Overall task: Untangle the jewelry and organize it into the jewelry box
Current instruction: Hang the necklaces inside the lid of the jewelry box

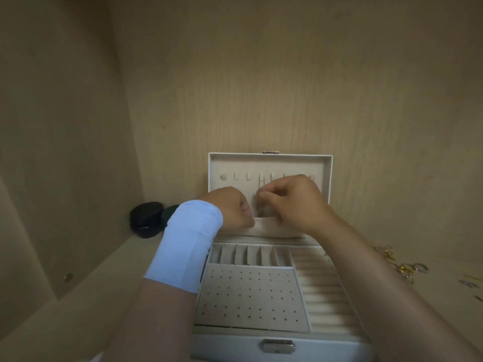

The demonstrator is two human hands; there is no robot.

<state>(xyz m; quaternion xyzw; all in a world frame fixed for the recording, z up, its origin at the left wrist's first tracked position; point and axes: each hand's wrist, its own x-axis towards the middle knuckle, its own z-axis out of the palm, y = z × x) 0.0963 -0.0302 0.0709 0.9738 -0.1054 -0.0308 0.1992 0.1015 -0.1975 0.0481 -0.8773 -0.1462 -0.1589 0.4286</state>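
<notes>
Cream jewelry box (pixel 230 346) open, lid upright at back; thin chain (pixel 261 182) hangs from a lid hook. Tangled gold jewelry (pixel 403 267) lies just right of it.

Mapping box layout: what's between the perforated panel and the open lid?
Head view: a row of narrow divided compartments, then a pale fabric band.

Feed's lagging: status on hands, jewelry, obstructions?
Right hand pinches thin chain at lid hooks; left hand curled, hold unclear. Jewelry box open. Loose gold jewelry on shelf, right. Black cases left, clear of hands.
</notes>
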